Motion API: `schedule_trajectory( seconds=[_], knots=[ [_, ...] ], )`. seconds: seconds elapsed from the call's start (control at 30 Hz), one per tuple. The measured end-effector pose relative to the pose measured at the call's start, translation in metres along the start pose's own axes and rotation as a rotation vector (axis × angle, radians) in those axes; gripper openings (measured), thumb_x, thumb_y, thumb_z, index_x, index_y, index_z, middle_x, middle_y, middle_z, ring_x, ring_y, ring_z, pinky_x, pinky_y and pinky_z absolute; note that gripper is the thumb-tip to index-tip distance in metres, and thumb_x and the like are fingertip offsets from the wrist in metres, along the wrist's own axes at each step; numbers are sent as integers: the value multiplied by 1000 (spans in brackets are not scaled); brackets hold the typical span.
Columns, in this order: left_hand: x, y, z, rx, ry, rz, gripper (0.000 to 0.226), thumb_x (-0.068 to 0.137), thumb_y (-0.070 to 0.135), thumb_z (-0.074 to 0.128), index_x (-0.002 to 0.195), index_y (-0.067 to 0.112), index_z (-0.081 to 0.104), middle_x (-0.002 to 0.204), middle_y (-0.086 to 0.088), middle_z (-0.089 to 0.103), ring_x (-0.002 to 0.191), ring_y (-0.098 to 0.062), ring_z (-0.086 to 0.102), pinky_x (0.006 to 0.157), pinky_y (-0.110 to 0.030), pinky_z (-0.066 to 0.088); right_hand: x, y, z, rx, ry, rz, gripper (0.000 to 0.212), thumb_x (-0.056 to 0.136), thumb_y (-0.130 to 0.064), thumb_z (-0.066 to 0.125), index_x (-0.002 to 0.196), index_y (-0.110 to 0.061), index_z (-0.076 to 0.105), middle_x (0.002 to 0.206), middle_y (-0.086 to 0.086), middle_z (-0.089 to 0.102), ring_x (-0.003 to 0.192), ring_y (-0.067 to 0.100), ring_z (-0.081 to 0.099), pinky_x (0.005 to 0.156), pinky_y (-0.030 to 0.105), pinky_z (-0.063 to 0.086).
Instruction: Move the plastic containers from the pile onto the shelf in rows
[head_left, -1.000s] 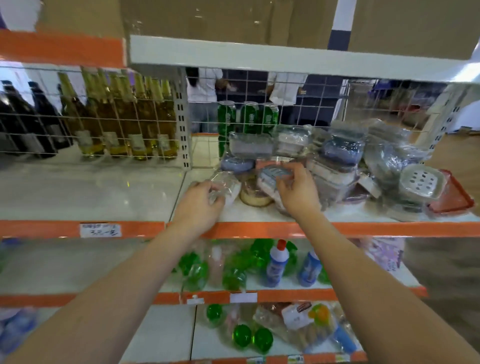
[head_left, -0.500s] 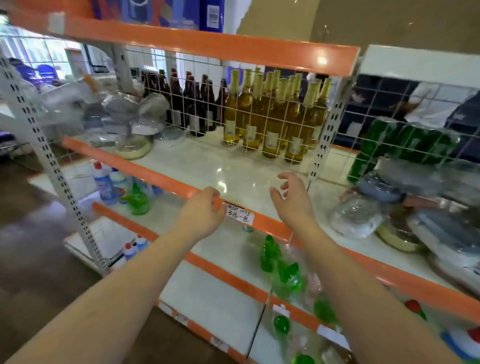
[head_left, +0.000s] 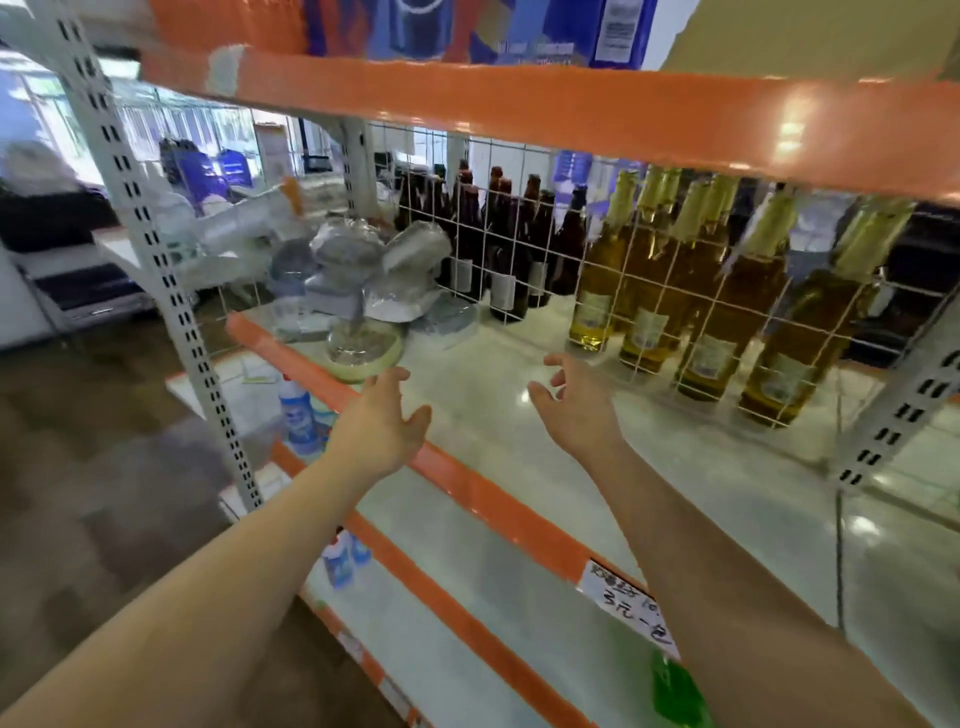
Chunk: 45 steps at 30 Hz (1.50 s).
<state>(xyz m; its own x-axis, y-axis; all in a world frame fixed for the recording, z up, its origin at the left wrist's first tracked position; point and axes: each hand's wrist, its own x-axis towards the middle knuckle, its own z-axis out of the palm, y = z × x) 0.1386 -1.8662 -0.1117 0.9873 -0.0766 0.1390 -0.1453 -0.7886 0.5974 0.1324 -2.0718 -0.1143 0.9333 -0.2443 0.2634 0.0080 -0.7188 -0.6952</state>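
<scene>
A pile of plastic containers (head_left: 358, 283), wrapped in clear film, is seen at the left end of the shelf (head_left: 519, 410), close to its front orange edge. A round container with a pale green base (head_left: 363, 349) lies at the front of the pile, just beside that edge. The left hand (head_left: 382, 422) is held over the shelf's front edge, near the round container but apart from it, fingers straight and loosely spread, nothing gripped. The right hand (head_left: 574, 397) is held above the bare middle of the shelf, fingers loosely bent and spread, also holding nothing. Behind a white wire grid (head_left: 649, 291) at the shelf's back edge, dark brown bottles (head_left: 511, 244) and golden bottles with foil tops (head_left: 727, 291) are lined up. A handwritten price label (head_left: 628, 608) is fixed to the front edge. Blue-labelled bottles (head_left: 296, 415) stand on the shelf below.
</scene>
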Motion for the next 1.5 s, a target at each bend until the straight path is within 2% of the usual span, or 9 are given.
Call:
schedule_trajectory(
  seconds=[0.27, 0.43, 0.57, 0.77, 1.03, 1.13, 1.3, 1.4, 1.5],
  knots=[
    [90, -50, -26, 42, 117, -89, 46, 91, 24, 57, 132, 7, 47, 126, -21, 51, 108, -39, 53, 90, -42, 43, 95, -27, 76, 26, -111, -79, 42, 91, -25, 59, 129, -11, 47, 121, 11, 51, 93, 14, 47, 83, 27, 39],
    [145, -88, -53, 4, 193, -116, 49, 92, 29, 58, 133, 6, 47, 131, -21, 47, 115, -37, 49, 96, -38, 38, 143, -49, 124, 18, -116, -94, 48, 88, -27, 62, 131, -11, 47, 130, 12, 46, 118, 24, 46, 97, 34, 39],
    [196, -115, -67, -81, 198, -125, 50, 92, 28, 57, 136, 10, 42, 136, -16, 41, 122, -31, 45, 94, -31, 36, 184, -66, 154, 47, -50, -60, 52, 87, -29, 64, 132, -12, 44, 131, 10, 43, 121, 23, 44, 98, 31, 38],
    [285, -153, -90, -83, 113, -34, 60, 90, 43, 58, 137, 11, 39, 134, -11, 44, 121, -25, 41, 87, -27, 33, 241, -93, 193, 89, 92, 102, 68, 87, -41, 63, 142, -17, 30, 138, 12, 36, 124, 30, 42, 104, 47, 37],
    [370, -163, -101, -142, -24, 17, 82, 72, 69, 58, 130, 13, 46, 125, -10, 53, 112, -29, 55, 97, -42, 45, 285, -105, 206, 117, 211, 189, 80, 88, -40, 63, 150, -19, 16, 153, 10, 20, 139, 25, 25, 109, 38, 27],
    [388, -162, -93, -150, -83, 35, 75, 84, 57, 58, 140, 12, 38, 139, -12, 43, 122, -29, 47, 99, -35, 39, 300, -103, 207, 109, 236, 171, 79, 88, -38, 64, 150, -18, 19, 152, 11, 22, 139, 25, 25, 109, 37, 25],
    [412, -158, -76, -226, -66, 119, 66, 88, 52, 57, 141, 20, 37, 141, -10, 43, 119, -26, 49, 87, -28, 37, 321, -100, 210, 150, 192, 188, 74, 87, -41, 63, 147, -23, 24, 150, 9, 27, 135, 25, 33, 109, 37, 31],
    [418, -156, -65, -319, -33, 105, 65, 83, 59, 59, 131, 19, 44, 127, -3, 51, 95, -14, 53, 75, -24, 40, 330, -97, 213, 259, 232, 231, 74, 69, -64, 66, 126, -28, 37, 131, 10, 46, 114, 29, 54, 95, 49, 49],
    [420, -148, -59, -319, -43, 39, 71, 79, 64, 58, 126, 14, 39, 121, -5, 50, 89, -16, 51, 72, -26, 41, 333, -91, 212, 296, 272, 268, 59, 73, -59, 69, 109, -24, 37, 113, 3, 51, 101, 29, 62, 87, 45, 53]
  ],
)
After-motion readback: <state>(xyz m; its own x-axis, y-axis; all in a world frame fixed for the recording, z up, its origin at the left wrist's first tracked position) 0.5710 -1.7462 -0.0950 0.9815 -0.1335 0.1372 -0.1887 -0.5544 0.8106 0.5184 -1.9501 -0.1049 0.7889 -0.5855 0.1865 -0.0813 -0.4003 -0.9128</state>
